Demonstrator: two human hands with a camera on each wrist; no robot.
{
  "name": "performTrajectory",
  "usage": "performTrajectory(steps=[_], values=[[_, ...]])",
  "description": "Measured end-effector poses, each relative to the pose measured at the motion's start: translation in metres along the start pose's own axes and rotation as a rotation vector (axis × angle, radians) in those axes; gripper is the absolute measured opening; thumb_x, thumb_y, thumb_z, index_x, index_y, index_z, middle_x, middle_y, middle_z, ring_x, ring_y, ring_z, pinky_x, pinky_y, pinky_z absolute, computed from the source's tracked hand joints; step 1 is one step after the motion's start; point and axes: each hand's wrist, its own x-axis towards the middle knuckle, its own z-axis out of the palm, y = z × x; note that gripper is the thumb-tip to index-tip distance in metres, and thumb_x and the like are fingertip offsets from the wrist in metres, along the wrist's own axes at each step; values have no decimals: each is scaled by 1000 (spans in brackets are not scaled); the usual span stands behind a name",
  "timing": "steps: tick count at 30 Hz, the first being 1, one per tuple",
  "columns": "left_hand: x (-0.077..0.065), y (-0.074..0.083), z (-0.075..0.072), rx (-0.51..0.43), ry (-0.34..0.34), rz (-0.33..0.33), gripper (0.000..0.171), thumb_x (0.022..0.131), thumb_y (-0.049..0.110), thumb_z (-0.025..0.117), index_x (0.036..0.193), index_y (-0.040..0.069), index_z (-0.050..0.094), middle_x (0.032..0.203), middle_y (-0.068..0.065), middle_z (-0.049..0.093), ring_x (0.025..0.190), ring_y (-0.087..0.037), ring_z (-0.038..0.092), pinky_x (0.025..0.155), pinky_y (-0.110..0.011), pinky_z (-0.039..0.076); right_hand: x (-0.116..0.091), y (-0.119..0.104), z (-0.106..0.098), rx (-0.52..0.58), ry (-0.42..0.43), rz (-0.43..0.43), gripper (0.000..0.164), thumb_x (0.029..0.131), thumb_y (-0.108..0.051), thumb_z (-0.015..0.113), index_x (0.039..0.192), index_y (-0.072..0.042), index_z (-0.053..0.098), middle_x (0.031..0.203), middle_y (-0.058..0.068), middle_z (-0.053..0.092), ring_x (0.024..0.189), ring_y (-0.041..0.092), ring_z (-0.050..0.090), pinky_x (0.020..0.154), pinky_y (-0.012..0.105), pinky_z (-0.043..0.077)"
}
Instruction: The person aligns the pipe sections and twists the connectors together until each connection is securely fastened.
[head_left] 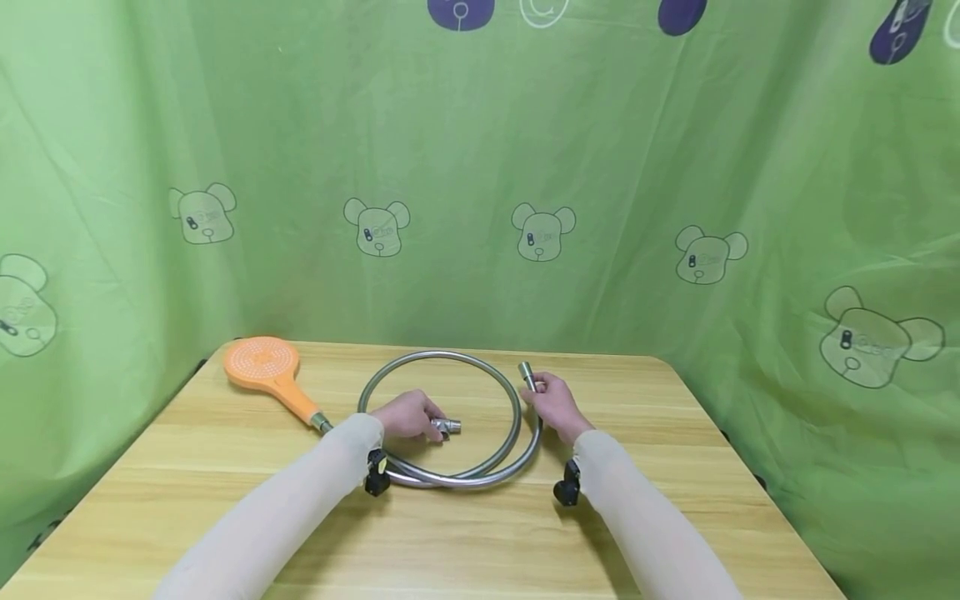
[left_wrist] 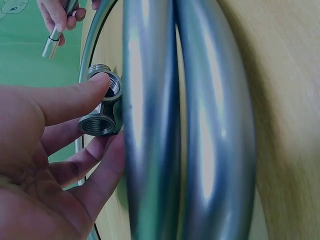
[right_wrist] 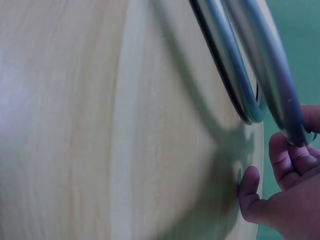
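My left hand pinches a small metal tee fitting between thumb and fingers, inside the hose loop. In the left wrist view, the tee fitting shows threaded openings and an outside thread at its top. To the right, my right hand grips the silver shower hose just below its metal end nut, which points up and away. The right wrist view shows the hose rising into curled fingers. An orange shower head lies at the back left, its handle joined to the hose's other end.
The coiled hose spreads over the middle of the wooden table, crossing itself near the front of the loop. A green curtain with bear prints hangs behind the table and at both sides. Black wrist cameras sit on both sleeves.
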Motion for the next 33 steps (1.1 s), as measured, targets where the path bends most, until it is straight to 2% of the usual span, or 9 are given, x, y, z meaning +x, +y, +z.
performTrajectory(steps=[3,10,15,21,23,26,30,33], values=[[0,0,0,-18,7,-2,32,80,12,82,111,6,76,96,-1,77,66,-12,62,60,-21,51,0,-1,1,-10,9,0,46,97,-15,64,138,2,52,93,8,57,80,18,53,67,25,47],[-1,2,-1,-51,7,23,34,82,12,81,115,6,75,94,-1,77,67,-15,64,62,-24,53,1,-1,2,22,13,11,42,99,-27,63,133,-3,56,102,20,67,85,25,61,67,26,47],[0,2,-2,-58,31,37,38,83,12,81,119,5,73,88,1,75,64,-16,63,59,-22,51,2,1,3,56,29,5,37,99,-21,62,130,-3,58,100,20,67,87,28,62,68,27,48],[1,2,-5,-62,73,39,38,85,12,79,121,5,72,82,-1,73,60,-16,61,53,-23,48,2,-2,5,18,45,-37,35,97,-14,61,129,0,58,103,11,59,92,22,55,77,28,49],[2,2,-5,-61,88,41,36,86,13,78,121,6,72,81,-2,72,60,-16,60,53,-24,48,2,-3,6,8,47,-49,35,98,-11,60,130,1,58,106,11,59,93,22,54,78,29,49],[3,2,-7,-65,126,54,34,86,15,77,119,9,74,84,-2,72,67,-16,60,58,-25,50,2,-5,9,-7,49,-73,34,97,-9,59,130,1,57,107,12,59,95,22,54,80,30,49],[5,5,-11,-76,189,82,27,87,16,77,113,11,76,92,0,74,79,-14,61,71,-28,52,3,-10,13,-33,51,-134,32,98,-7,58,129,0,58,106,12,59,95,22,54,83,30,50],[3,8,-15,-90,224,97,23,87,15,77,110,11,77,95,0,76,81,-13,63,75,-29,52,4,-16,16,-46,48,-185,32,98,-5,58,130,0,58,107,13,60,95,23,55,84,31,50]])
